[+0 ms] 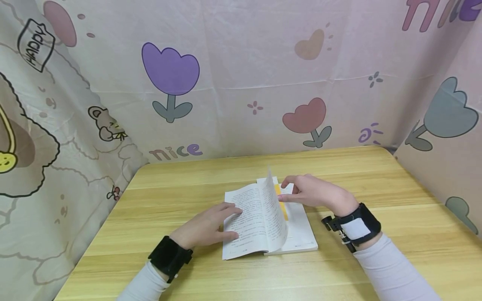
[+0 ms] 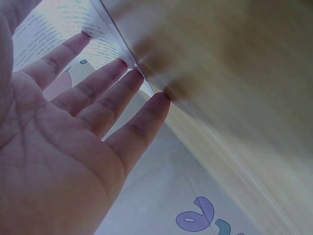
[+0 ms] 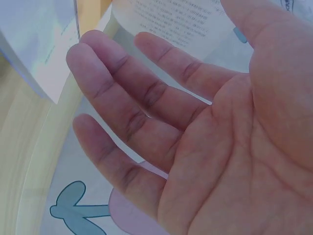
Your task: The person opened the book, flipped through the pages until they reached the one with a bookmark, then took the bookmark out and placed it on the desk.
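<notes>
An open book (image 1: 244, 221) lies on the table, its left page covered with printed text. One leaf (image 1: 274, 213) stands up from the spine, curved over toward the right. Beneath it the right-hand page (image 1: 301, 230) is mostly white, with an orange strip (image 1: 278, 190) near its upper inner part. My left hand (image 1: 207, 223) rests at the left page's outer edge, fingers spread; the left wrist view shows its fingertips along that edge. My right hand (image 1: 314, 191) hovers over the upper right page, loosely bent, thumb tip close to the raised leaf. Nothing is between its fingers in the right wrist view.
The wooden table (image 1: 169, 196) reaches back to a patterned cloth (image 1: 233, 54) hanging behind it. More cloth (image 1: 440, 167) hangs along the right side. Each wrist wears a black strap, the right strap (image 1: 359, 228) with a small device attached.
</notes>
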The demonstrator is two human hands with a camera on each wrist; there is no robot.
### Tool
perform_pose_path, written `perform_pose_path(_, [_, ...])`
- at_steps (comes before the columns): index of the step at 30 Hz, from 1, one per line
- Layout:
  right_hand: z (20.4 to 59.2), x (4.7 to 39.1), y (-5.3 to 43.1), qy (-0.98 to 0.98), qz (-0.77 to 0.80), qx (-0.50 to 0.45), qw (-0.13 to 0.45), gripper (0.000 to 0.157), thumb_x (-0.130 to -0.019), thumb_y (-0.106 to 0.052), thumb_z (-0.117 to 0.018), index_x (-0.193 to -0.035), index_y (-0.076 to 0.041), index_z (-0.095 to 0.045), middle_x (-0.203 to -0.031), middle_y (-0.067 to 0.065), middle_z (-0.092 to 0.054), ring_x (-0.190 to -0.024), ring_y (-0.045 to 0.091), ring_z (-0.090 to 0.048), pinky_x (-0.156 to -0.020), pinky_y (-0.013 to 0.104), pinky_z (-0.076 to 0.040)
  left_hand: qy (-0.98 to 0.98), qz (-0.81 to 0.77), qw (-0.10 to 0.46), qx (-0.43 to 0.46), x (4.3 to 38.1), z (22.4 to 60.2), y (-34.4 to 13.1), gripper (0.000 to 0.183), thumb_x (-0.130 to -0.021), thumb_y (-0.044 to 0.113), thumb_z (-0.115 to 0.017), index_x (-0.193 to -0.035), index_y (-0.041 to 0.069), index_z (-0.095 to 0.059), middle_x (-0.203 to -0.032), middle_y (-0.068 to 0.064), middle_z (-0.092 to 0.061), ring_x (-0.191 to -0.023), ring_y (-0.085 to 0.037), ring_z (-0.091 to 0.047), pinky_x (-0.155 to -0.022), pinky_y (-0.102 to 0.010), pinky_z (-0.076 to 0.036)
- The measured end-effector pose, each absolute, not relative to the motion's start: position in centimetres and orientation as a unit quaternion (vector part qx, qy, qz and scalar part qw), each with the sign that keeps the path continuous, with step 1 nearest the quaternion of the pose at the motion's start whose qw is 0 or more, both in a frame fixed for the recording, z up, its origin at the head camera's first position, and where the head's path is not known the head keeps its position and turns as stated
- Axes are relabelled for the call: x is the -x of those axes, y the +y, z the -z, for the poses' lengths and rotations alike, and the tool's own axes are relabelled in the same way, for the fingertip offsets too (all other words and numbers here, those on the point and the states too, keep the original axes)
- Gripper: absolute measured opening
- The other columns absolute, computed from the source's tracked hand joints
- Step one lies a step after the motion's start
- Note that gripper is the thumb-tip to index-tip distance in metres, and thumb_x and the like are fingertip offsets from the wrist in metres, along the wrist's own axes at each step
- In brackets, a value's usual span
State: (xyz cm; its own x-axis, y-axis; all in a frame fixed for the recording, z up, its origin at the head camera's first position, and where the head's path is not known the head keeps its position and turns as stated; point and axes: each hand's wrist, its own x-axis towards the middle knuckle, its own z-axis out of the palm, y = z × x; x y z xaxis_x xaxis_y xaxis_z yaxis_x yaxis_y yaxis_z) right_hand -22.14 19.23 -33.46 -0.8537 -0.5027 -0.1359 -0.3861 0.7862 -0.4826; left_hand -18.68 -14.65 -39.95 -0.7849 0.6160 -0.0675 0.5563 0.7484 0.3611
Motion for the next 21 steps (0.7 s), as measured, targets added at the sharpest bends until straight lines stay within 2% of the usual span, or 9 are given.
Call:
perform_pose_path(6, [33.5, 21.7, 18.7, 0.929, 0.237, 0.244, 0.143, 0.056, -0.101, -0.041, -0.075, -0.141, -0.004, -0.062, -0.094, 0.007, -0.077, -0.076, 0.013, -0.064, -0.071, 0.029, -0.054, 0.93, -0.16, 0.087, -0.319, 18.8, 40.1, -14.7, 0.066, -0.098, 0.045, -0.078, -0.153, 0.017, -0.058, -0.162, -0.013, -0.054, -0.149, -0.036, -0.053, -0.123, -0.057, -0.046])
perform_pose_path(11, [33.7, 21.7, 18.4, 0.924, 0.242, 0.263, 0.137, 0.047, -0.1, -0.029, -0.077, -0.138, -0.005, -0.063, -0.088, 0.003, -0.074, -0.075, 0.011, -0.063, -0.07, 0.027, -0.054, 0.933, -0.159, 0.087, -0.311, 18.7, 40.1, -14.7, 0.07, -0.097, 0.047, -0.079, -0.155, 0.013, -0.056, -0.162, -0.014, -0.053, -0.15, -0.036, -0.052, -0.124, -0.057, -0.046])
perform_pose_path(15, [34.1, 21.7, 18.1, 0.923, 0.239, 0.274, 0.13, 0.043, -0.1, -0.026, -0.078, -0.135, -0.005, -0.064, -0.083, -0.001, -0.07, -0.074, 0.01, -0.061, -0.068, 0.026, -0.052, 0.935, -0.158, 0.089, -0.305, 18.7, 40.1, -14.7, 0.071, -0.097, 0.048, -0.079, -0.154, 0.013, -0.056, -0.162, -0.014, -0.053, -0.15, -0.037, -0.052, -0.124, -0.057, -0.046])
perform_pose_path(21, [34.4, 21.6, 17.3, 0.925, 0.232, 0.267, 0.14, 0.046, -0.098, -0.026, -0.08, -0.136, -0.005, -0.064, -0.08, 0.0, -0.068, -0.071, 0.011, -0.058, -0.065, 0.024, -0.048, 0.936, -0.157, 0.09, -0.302, 18.8, 40.1, -14.7, 0.07, -0.097, 0.049, -0.079, -0.153, 0.014, -0.057, -0.162, -0.014, -0.054, -0.149, -0.036, -0.053, -0.123, -0.057, -0.046])
